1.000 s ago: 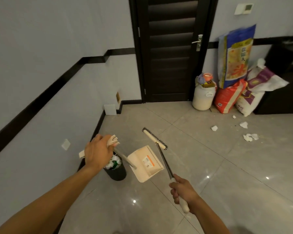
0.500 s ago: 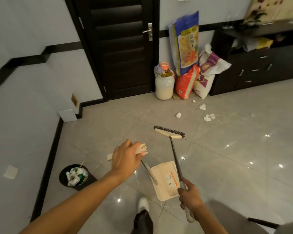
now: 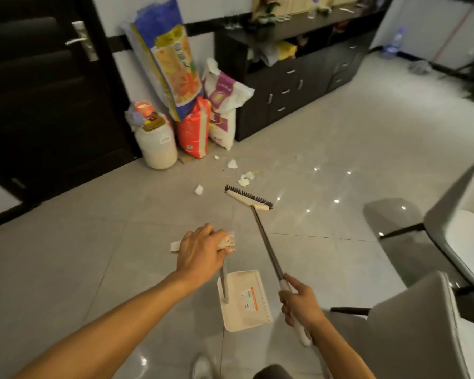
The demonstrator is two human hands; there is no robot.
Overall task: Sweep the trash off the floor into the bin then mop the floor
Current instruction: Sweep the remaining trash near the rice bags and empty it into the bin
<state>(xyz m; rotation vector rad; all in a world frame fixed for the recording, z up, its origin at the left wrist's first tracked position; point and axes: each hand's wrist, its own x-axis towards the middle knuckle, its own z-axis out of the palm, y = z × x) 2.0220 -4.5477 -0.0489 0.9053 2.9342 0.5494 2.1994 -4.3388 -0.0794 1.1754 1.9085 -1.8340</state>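
Glossy grey tile floor (image 3: 93, 242) runs from the near edge to the far wall. Nearest, at the right, stand two grey chairs (image 3: 413, 332). The right hand (image 3: 303, 305) is clenched round the white grip of the broom (image 3: 267, 246). Its shaft slants forward and left to a bristled head low over the tiles; whether the head touches them I cannot tell. Just left of that hand is the cream dustpan (image 3: 244, 305). Its upright handle is grasped at the top by the left hand (image 3: 200, 254), fingers curled over it. Just beyond the broom head lie the scraps (image 3: 246, 179) of white paper, scattered on the floor. Some are near the bristles, others closer to the sacks. Behind them a white jug (image 3: 158, 143) and leaning sacks (image 3: 193, 127) stand against the wall. They sit between the dark door (image 3: 39, 91) on the left and the dark cabinet (image 3: 293, 77) on the right.
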